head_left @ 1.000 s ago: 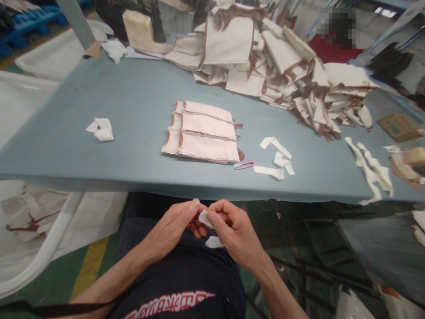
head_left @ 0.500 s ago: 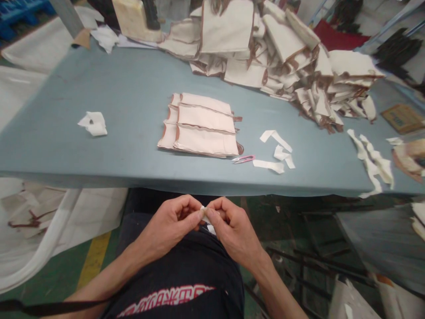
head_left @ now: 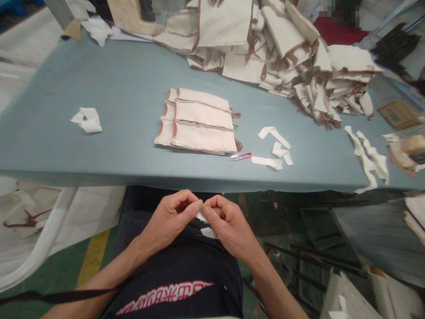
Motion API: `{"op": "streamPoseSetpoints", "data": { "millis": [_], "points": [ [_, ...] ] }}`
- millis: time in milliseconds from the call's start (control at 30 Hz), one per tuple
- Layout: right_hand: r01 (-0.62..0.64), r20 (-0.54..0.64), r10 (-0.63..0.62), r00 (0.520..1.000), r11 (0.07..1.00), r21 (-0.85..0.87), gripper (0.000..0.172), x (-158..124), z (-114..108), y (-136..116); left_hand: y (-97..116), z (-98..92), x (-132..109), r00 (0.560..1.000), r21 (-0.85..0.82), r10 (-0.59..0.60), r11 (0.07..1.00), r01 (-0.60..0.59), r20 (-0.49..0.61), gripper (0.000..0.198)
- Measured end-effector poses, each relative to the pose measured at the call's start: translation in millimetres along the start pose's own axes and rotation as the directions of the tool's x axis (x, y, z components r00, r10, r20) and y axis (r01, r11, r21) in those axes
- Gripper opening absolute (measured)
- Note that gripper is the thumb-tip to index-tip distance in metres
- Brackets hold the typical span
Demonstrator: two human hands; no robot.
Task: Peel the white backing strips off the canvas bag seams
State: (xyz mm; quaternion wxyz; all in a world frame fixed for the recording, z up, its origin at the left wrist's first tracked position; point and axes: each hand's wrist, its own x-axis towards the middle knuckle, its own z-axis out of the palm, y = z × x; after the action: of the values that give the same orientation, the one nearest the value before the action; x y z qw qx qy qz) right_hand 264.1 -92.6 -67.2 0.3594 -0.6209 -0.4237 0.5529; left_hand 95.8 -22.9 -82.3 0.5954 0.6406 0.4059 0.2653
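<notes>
Just in front of my lap, below the table edge, both hands meet thumb to thumb. My left hand point(head_left: 173, 218) pinches one part of a small white fabric strip point(head_left: 201, 217); my right hand point(head_left: 229, 227) pinches it right beside that. Most of the strip is hidden by the fingers, and a white end hangs beneath them. Beyond the hands, a stack of cream fabric pieces with brown edging point(head_left: 202, 119) lies on the table. Pink-handled thread snips point(head_left: 242, 156) rest at its near right corner, with white strip scraps point(head_left: 267, 163) next to them.
The blue-grey table point(head_left: 126, 97) spans the view. A big heap of brown-edged cream pieces point(head_left: 244, 73) covers its far side. A white scrap point(head_left: 89, 120) lies at left, long white strips point(head_left: 368, 157) at right. Below left stands a white-rimmed bin point(head_left: 56, 230).
Both hands have shifted slightly up and left in view, still pinching the white strip. The table and its things also sit slightly higher and further left.
</notes>
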Motion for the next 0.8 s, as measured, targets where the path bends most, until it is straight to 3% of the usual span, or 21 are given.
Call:
{"op": "streamPoseSetpoints", "data": {
  "millis": [100,200,467,600,700,800],
  "points": [
    [-0.027,0.009,0.026,1.0,0.996,0.09,0.041,3.6,5.2,3.6,-3.4,3.5,-0.4,0.996,0.039,0.024,0.999,-0.021,-0.088,0.027],
    [-0.044,0.041,0.038,0.998,0.987,0.155,0.047,6.8,5.9,8.4,-6.7,5.2,-1.9,0.994,0.046,0.018,0.999,-0.014,-0.103,0.024],
    [0.057,0.041,-0.054,0.998,0.996,-0.07,0.035,9.1,-4.1,13.8,-5.5,1.3,-0.7,0.991,-0.082,-0.132,0.988,0.131,-0.006,0.034],
    [0.161,0.012,-0.162,0.987,0.964,-0.212,0.029,13.1,-5.4,8.4,-3.3,-4.1,1.8,0.985,-0.123,-0.17,0.977,0.172,0.023,0.039],
    [0.195,-0.001,-0.199,0.98,0.961,-0.193,0.028,16.2,-3.6,7.3,-2.8,-7.5,2.0,0.982,-0.135,-0.185,0.973,0.188,0.036,0.044],
    [0.116,0.02,-0.115,0.993,0.991,-0.073,0.03,17.5,-0.1,9.3,-2.7,-10.2,2.2,0.98,-0.14,-0.192,0.97,0.197,0.054,0.05]
  ]
}}
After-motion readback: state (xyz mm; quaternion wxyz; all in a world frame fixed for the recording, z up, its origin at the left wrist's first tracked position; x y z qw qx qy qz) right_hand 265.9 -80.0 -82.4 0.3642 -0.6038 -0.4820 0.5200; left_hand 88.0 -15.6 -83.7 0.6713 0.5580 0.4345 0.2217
